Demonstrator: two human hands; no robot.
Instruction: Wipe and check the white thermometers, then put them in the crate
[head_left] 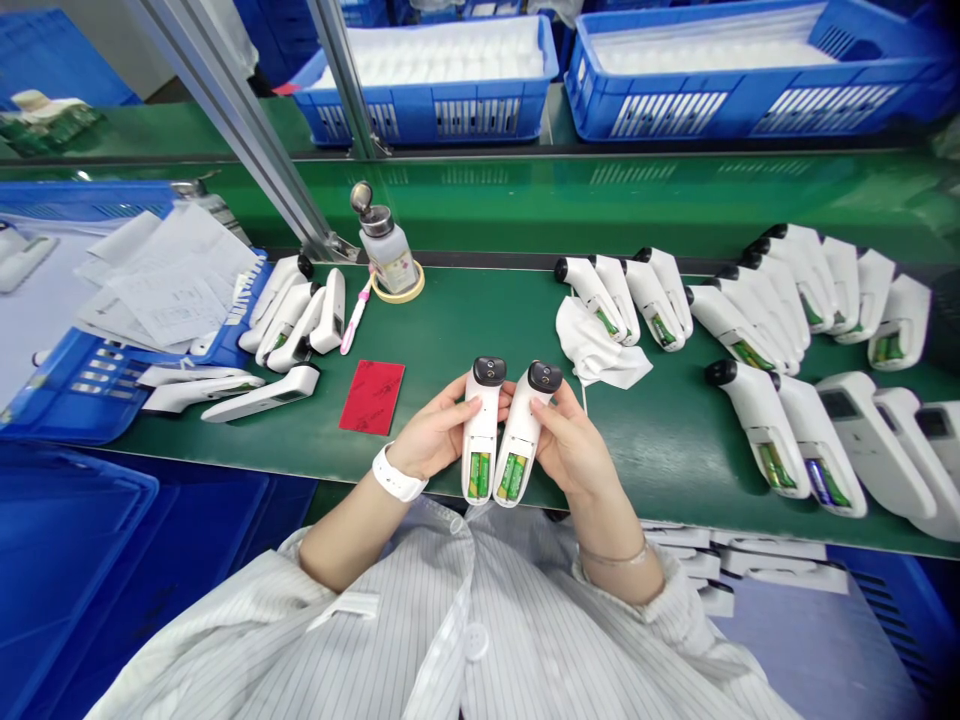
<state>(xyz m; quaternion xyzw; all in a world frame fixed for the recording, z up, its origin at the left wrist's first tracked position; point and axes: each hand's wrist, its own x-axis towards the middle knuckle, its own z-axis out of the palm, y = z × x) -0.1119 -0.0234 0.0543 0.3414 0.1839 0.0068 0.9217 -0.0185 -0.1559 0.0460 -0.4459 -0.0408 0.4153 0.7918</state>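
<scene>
My left hand (pixel 437 432) is wrapped round a white handheld device with a black head (pixel 481 425), its open battery compartment showing green batteries. A matching device (pixel 523 430) is in my right hand (pixel 574 440), also with green batteries exposed. Both are held upright side by side over the bench's front edge, their lower ends almost touching. My thumbs rest on the white bodies and the fingers go behind them. A red square pad (pixel 372 397) lies left of my left hand. Beyond my right hand is a crumpled white cloth (pixel 592 340).
Many similar white devices (pixel 757 430) stand and lie on the right of the green bench (pixel 465 310). More devices (pixel 289 315) lie left, beside a blue bin with papers (pixel 176 280). A pump bottle (pixel 388 250), a pink-white stick (pixel 358 312) and metal posts stand behind.
</scene>
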